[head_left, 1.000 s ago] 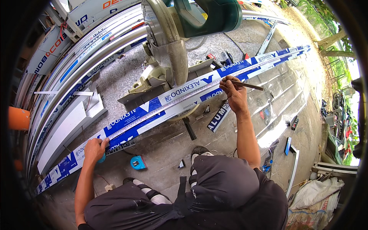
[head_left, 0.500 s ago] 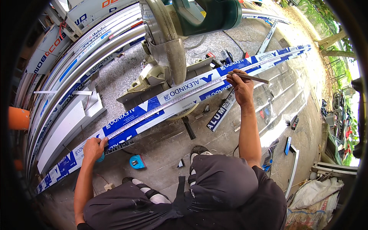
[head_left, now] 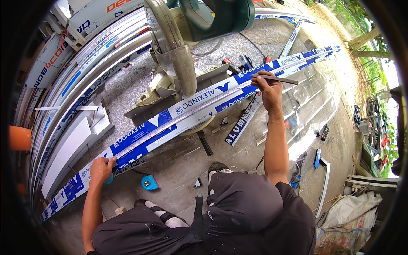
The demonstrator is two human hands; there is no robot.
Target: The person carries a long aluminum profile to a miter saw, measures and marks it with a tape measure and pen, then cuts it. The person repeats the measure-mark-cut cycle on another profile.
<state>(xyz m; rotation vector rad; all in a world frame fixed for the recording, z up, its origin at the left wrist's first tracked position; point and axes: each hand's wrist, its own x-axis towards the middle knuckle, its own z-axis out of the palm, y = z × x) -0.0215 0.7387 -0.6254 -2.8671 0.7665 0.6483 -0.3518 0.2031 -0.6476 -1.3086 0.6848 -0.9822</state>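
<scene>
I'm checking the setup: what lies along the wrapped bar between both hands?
In the head view, a measuring tape runs along the wrapped bar from left hand toward right hand.

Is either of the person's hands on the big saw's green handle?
No: the left hand is at the blue-and-white bar, and the right hand holds a dark stick.

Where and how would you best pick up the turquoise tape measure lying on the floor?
Probably pinch the turquoise tape measure across opposite edges of its case, coming from above: the compact body lies on the floor, its upper face uncovered.
</scene>
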